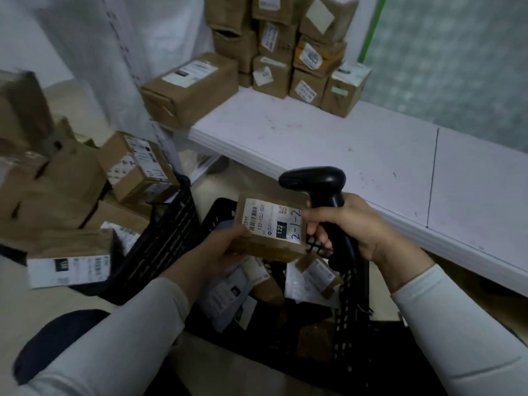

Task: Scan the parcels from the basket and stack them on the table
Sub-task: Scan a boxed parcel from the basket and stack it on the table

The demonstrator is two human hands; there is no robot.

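My left hand (220, 247) holds a small brown parcel (268, 227) over the black basket (351, 315). Its white label faces up, with a barcode and blue handwriting. My right hand (354, 227) grips a black handheld scanner (317, 181), its head just above the parcel's far edge. Below the parcel, several more parcels and white mailers (228, 295) lie inside the basket. A stack of brown boxes (288, 50) stands at the back of the white table (343, 150), and one long box (190, 87) sits at its left corner.
A second black basket (165, 238) stands to the left, with a labelled box (68, 258) beside it. More brown boxes (137, 167) are piled on the left. A white wall is behind them, a patterned wall to the right of the table.
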